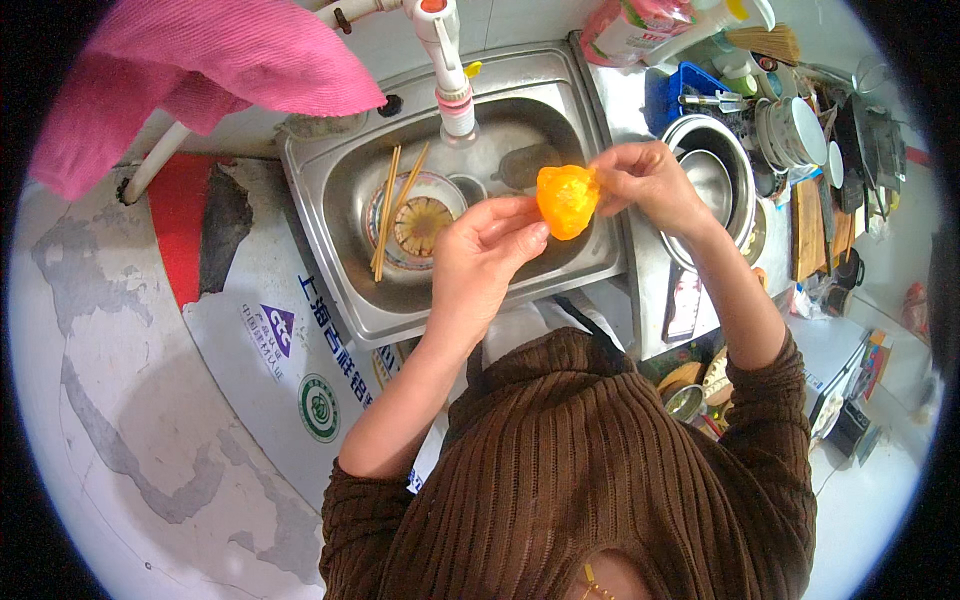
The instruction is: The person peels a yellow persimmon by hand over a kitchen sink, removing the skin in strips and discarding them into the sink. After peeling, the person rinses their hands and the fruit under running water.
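Over the right half of a stainless-steel sink (341, 270), a bright orange, lumpy, glossy piece (568, 202) is held up between my hands. What it is made of, I cannot tell. My left hand (484, 244) grips its lower left side between thumb and fingers. At its upper right edge, my right hand (649, 184) pinches it with the fingertips. In the left of the basin lie a patterned plate or bowl (424, 225) and several wooden chopsticks (385, 217). A white faucet (450, 67) with a red-topped body points down above the basin.
A pink towel (247, 56) hangs at upper left. Right of the sink stand metal basins (709, 187), a blue basket (686, 86), stacked bowls (795, 131) and a wooden cutting board (808, 229). A phone (682, 304) lies by the counter's front edge.
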`<state>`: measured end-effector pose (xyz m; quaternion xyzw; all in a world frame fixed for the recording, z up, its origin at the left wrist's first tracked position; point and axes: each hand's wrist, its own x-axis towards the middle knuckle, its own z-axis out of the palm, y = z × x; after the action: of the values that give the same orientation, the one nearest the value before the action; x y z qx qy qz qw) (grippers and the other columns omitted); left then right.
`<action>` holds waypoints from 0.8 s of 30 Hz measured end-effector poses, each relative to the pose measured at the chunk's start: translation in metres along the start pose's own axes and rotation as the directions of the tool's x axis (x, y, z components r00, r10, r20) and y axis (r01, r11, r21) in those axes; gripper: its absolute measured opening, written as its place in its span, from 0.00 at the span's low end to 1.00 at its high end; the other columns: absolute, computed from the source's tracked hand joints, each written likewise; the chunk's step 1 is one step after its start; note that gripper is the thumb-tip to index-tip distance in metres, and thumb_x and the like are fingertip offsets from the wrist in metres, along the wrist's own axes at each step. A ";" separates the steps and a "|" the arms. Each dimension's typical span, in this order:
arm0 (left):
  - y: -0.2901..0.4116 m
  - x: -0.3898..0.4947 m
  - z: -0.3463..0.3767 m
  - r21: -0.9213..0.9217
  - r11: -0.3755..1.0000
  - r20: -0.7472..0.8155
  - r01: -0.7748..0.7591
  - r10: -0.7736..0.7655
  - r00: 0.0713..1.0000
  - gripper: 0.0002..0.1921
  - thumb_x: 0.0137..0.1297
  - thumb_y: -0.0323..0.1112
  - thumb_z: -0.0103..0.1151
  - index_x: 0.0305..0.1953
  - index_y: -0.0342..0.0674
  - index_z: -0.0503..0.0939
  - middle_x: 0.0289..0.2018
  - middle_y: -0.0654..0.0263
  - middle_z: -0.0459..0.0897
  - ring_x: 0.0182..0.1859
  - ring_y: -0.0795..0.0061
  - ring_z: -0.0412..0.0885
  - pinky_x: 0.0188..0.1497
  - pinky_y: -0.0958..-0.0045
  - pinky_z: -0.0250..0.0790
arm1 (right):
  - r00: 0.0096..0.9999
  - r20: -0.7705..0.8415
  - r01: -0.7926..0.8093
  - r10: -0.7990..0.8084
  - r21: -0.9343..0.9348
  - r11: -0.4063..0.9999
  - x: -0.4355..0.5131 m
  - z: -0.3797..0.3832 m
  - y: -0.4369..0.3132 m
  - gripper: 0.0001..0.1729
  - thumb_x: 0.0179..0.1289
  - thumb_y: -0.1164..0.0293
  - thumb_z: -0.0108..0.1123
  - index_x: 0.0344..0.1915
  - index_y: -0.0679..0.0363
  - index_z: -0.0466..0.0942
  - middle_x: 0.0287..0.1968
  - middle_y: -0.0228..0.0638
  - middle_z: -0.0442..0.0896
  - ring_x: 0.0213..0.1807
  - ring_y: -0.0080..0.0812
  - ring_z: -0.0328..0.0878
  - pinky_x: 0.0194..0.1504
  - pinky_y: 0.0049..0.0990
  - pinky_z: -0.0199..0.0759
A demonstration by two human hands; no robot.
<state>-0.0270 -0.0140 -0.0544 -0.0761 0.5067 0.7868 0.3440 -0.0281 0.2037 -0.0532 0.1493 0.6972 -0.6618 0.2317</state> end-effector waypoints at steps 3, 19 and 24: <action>-0.002 0.000 0.000 0.025 0.999 -0.024 -0.039 0.039 0.999 0.11 0.54 0.25 0.57 0.40 0.30 0.73 0.36 0.61 0.79 0.39 0.79 0.76 0.42 0.79 0.70 | 1.000 -0.020 0.014 -0.014 -0.019 1.000 -0.007 0.003 -0.003 0.12 0.55 0.70 0.54 0.36 0.67 0.75 0.29 0.34 0.79 0.30 0.23 0.78 0.31 0.20 0.75; 0.016 -0.017 0.005 0.235 0.970 -0.100 -0.070 0.096 0.990 0.04 0.54 0.19 0.51 0.31 0.27 0.74 0.30 0.64 0.77 0.32 0.79 0.77 0.36 0.79 0.73 | 0.987 -0.125 0.115 -0.099 0.120 0.986 -0.047 0.024 -0.016 0.10 0.55 0.71 0.54 0.32 0.67 0.74 0.28 0.32 0.78 0.28 0.20 0.76 0.31 0.19 0.73; 0.039 -0.041 0.012 0.254 0.937 0.072 -0.239 0.229 0.971 0.06 0.50 0.18 0.54 0.32 0.28 0.75 0.33 0.62 0.77 0.36 0.80 0.76 0.36 0.80 0.71 | 0.984 -0.084 0.172 -0.156 0.239 0.956 -0.068 0.024 -0.033 0.09 0.55 0.73 0.52 0.33 0.68 0.73 0.29 0.34 0.79 0.29 0.23 0.77 0.32 0.22 0.76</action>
<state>-0.0175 -0.0324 -0.0003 0.0469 0.6042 0.7499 0.2654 0.0153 0.1835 0.0102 0.1395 0.6271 -0.7547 0.1332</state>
